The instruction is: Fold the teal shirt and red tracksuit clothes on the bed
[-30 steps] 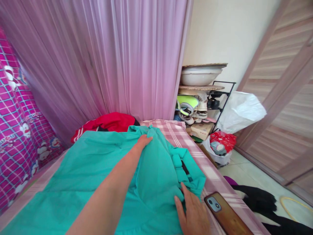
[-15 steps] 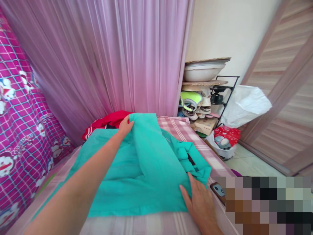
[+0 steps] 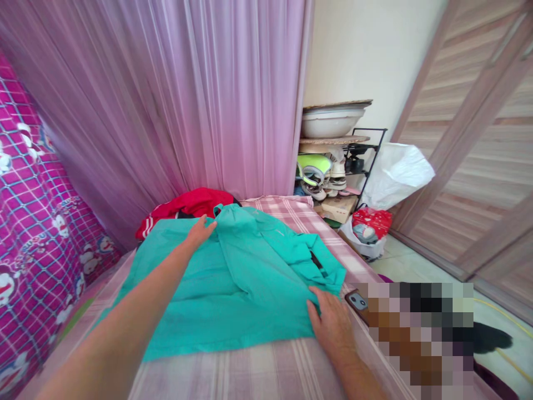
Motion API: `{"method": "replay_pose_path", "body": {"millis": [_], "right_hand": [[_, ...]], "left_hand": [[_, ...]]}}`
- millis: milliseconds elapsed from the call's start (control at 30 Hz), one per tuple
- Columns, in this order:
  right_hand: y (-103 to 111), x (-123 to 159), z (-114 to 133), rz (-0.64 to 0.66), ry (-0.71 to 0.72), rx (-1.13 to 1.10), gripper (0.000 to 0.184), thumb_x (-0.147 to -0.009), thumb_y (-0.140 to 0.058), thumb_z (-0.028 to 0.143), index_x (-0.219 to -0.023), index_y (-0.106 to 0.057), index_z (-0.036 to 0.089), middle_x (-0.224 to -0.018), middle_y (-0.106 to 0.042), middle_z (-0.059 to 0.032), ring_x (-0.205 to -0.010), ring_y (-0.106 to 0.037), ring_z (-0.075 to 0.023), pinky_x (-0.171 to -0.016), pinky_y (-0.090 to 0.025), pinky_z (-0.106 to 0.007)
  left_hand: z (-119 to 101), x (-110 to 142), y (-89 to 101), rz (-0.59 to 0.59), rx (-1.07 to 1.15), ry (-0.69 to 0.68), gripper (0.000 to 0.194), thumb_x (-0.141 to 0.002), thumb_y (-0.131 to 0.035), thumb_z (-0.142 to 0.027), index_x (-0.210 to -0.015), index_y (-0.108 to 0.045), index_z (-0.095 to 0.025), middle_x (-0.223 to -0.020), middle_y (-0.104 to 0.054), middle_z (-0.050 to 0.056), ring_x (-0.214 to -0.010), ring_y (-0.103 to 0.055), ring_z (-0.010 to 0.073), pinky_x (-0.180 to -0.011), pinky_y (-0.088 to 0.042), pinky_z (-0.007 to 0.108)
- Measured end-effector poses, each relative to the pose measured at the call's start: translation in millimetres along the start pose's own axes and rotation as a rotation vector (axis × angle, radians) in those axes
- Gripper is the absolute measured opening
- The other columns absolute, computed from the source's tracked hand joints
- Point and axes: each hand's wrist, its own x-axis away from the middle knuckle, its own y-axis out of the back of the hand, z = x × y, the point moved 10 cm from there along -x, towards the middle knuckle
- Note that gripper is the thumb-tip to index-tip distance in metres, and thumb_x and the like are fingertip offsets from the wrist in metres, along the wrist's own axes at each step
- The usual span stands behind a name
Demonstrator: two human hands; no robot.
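Teal garment (image 3: 250,261) touching the right hand (image 3: 332,319) bears an illegible mark (image 3: 280,233).

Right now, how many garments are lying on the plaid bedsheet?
2. The teal garment is nearer, by the left hand and right hand; the red garment with white stripes is behind it, near the purple curtain. Others may be hidden underneath.

Soft, bright light; faint shadows; edges stretched; lower-right patch (image 3: 416,333) pixelated.

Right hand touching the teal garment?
Touching. The head view shows the right hand's fingertips laid on the teal garment, near its lower right corner.
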Motion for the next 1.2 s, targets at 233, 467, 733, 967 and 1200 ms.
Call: {"method": "replay_pose_path", "body": {"millis": [233,467,733,967,1200], "right_hand": [[-4.2,4.1,-2.5,0.015,-0.007,-0.027,0.030,-0.095,-0.045,0.034,-0.113,-0.066,0.022,-0.098,-0.071,-0.0088,-0.092,-0.063,-0.0257,-0.077,-0.045,-0.039],[0.2,5.0,0.7,0.019,0.012,-0.048,0.039,-0.095,-0.044,0.031,-0.131,-0.056,0.021,-0.109,-0.069,-0.0099,-0.099,-0.062,-0.0253,-0.083,-0.047,-0.040],[-0.2,1.2,9.3,0.062,0.052,0.049,0.031,-0.095,-0.043,0.025,-0.111,-0.069,0.025,-0.129,-0.063,-0.0091,-0.116,-0.057,-0.0249,-0.092,-0.043,-0.041],[0.2,-0.4,10.7,0.086,0.083,0.088,0.030,-0.097,-0.045,0.027,-0.113,-0.070,0.022,-0.128,-0.064,-0.0103,-0.116,-0.056,-0.0249,-0.094,-0.041,-0.040],[4.3,-9.7,-2.8,0.181,-0.028,0.207,0.037,-0.096,-0.045,0.032,-0.121,-0.066,0.015,-0.108,-0.071,-0.0130,-0.096,-0.062,-0.0264,-0.083,-0.044,-0.039]], "left_hand": [[-26.0,-49.4,-13.5,0.012,-0.014,0.082,0.038,-0.080,-0.064,-0.047,-0.094,-0.073,-0.012,-0.108,-0.073,0.021,-0.116,-0.062,0.0411,-0.095,-0.049,0.048],[-81.6,-64.5,-18.1,-0.029,0.280,-0.220,0.046,-0.088,-0.055,-0.044,-0.126,-0.063,-0.022,-0.123,-0.070,0.005,-0.110,-0.066,0.0225,-0.095,-0.051,0.035],[-46.9,-81.0,17.4,-0.280,0.094,-0.096,0.059,-0.082,-0.062,-0.030,-0.137,-0.051,-0.013,-0.135,-0.060,0.019,-0.129,-0.053,0.0343,-0.109,-0.040,0.051],[-43.5,87.4,-28.6,-0.153,-0.174,-0.619,0.053,-0.092,-0.048,-0.043,-0.137,-0.053,-0.017,-0.146,-0.051,0.014,-0.138,-0.044,0.0283,-0.115,-0.035,0.048],[21.7,256.4,-45.1,0.137,-0.472,-0.763,0.049,-0.099,-0.035,-0.051,-0.142,-0.049,-0.035,-0.148,-0.051,0.003,-0.138,-0.045,0.0252,-0.116,-0.030,0.052]]}}
